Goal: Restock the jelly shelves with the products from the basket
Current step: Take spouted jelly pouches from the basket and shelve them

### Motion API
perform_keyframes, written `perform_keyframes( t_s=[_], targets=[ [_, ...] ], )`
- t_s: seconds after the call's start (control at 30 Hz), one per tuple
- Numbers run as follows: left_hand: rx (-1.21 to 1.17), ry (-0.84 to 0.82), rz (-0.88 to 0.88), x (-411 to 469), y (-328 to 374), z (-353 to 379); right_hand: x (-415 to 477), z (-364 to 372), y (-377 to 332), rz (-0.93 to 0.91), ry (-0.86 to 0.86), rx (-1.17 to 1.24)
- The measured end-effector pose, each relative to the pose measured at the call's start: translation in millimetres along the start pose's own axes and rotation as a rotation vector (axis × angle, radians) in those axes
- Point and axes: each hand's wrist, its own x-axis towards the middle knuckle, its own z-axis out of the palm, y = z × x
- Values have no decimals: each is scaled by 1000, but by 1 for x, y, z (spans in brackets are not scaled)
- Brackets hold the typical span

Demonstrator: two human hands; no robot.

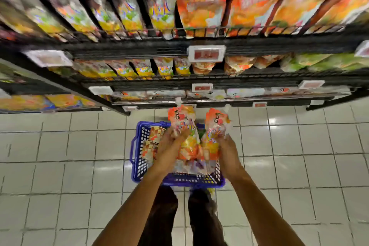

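Left hand [173,142] clenched around one orange-and-white soft plastic jelly pouch [182,119]; right hand [225,146] gripping a second such pouch [216,124]. Both pouches raised just above the blue perforated plastic basket [137,158] on the pale tiled floor [60,146], below the black wire shelves [139,48]. Probably light, pliable, slick film: best held at the lower body, as here, not squeezed. Print on pouches and white shelf price tags [206,53] blurred beyond reading; no brand legible.
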Motion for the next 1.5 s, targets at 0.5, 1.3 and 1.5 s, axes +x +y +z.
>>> perform_keyframes(
  t_s=[0.5,1.3,1.5],
  targets=[
    [-32,39,509,-169,276,-83,-189,129,-242,-651,-222,-232],
    [53,28,1055,-272,486,-115,-297,200,-384,-1011,-249,-84],
    [144,321,1156,-274,541,-91,-303,203,-405,-1026,-272,-75]
  ],
)
